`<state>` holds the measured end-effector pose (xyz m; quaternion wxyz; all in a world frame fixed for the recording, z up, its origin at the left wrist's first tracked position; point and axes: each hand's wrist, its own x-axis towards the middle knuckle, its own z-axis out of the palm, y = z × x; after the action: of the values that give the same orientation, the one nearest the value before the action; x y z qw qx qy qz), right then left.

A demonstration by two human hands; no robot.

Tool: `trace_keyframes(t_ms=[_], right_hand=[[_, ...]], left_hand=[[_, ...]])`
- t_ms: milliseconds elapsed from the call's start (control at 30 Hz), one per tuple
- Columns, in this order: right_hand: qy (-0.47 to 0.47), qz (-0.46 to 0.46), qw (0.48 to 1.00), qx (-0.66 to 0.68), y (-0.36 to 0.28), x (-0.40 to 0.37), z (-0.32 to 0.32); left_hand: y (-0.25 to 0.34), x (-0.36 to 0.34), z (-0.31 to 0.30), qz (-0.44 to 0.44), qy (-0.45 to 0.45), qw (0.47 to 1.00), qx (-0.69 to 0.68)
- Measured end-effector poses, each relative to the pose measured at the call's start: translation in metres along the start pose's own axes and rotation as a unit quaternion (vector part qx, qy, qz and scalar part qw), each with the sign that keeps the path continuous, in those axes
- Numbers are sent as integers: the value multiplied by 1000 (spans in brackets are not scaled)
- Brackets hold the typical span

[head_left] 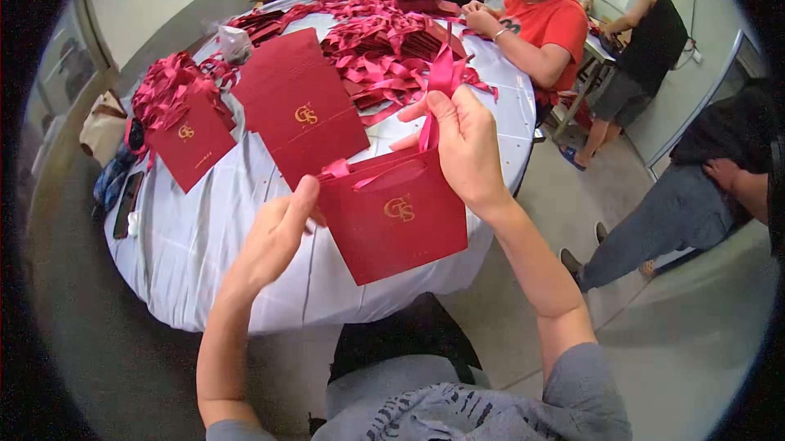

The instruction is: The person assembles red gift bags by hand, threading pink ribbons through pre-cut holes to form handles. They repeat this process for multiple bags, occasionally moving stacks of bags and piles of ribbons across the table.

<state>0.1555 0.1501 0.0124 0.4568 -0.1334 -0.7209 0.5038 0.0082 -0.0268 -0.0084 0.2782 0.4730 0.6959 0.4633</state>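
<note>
— Ribbon point(442, 74) in the right hand point(466, 146), drawn up taut from the bag: why so?

— Thumb and fingers are closed on it in a pinch, and it runs down to the top edge of the red bag point(396, 224). Held taut, I judge, it keeps straight and clear of the bag's mouth.

— And the left hand point(274, 236)?

— Curled shut on the bag's top left corner, thumb on the front. It seems to brace the bag against the pull. The bag hangs in the air between both hands, over the near edge of the worktop point(204, 236), with its gold mark facing the wearer.

— What lies around?

— Just beyond it is a stack of flat bags point(298, 110). To the left, a smaller bag point(190, 140) lies by a ribbon heap point(168, 89). A wider spread of loose ribbons point(384, 56) covers the far middle. A dark flat thing point(127, 204), perhaps a phone, sits at the left rim.

— Anything in the way?

— Nothing between the hands. A person in an orange shirt point(548, 28) works at the far right side, well apart. Another person's legs point(670, 212) are on the floor to the right.
</note>
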Motion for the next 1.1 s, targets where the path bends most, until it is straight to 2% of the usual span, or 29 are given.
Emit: trace_keyframes(t_ms=[33,67,100,200,300,400,567,667,900,1033,1100], right_hand=[[8,-16,1000,-8,0,-1,2],[2,-16,1000,-9,0,-1,3],[-3,-16,1000,-18,0,0,3],[-13,-13,999,-28,5,-1,6],[-6,-14,999,-29,11,-1,9],[14,-34,999,-32,21,-1,16],[40,-14,999,-12,28,0,29],[36,-6,999,19,27,3,37],[-22,54,992,112,34,9,58],[-55,88,992,71,37,11,62],[-73,80,993,45,36,12,64]], left_hand=[[0,5,3,3,-28,996,-83],[6,7,10,-53,-9,974,-222],[9,12,12,-53,-4,973,-226],[16,24,16,26,-29,961,-274],[14,29,20,77,24,966,-244],[1,35,29,127,123,968,-176],[-12,37,29,140,174,970,-101],[-17,38,30,144,227,953,-137],[-30,32,14,123,239,947,-178],[-33,31,-4,134,234,950,-159],[-30,28,-22,80,179,953,-233]])
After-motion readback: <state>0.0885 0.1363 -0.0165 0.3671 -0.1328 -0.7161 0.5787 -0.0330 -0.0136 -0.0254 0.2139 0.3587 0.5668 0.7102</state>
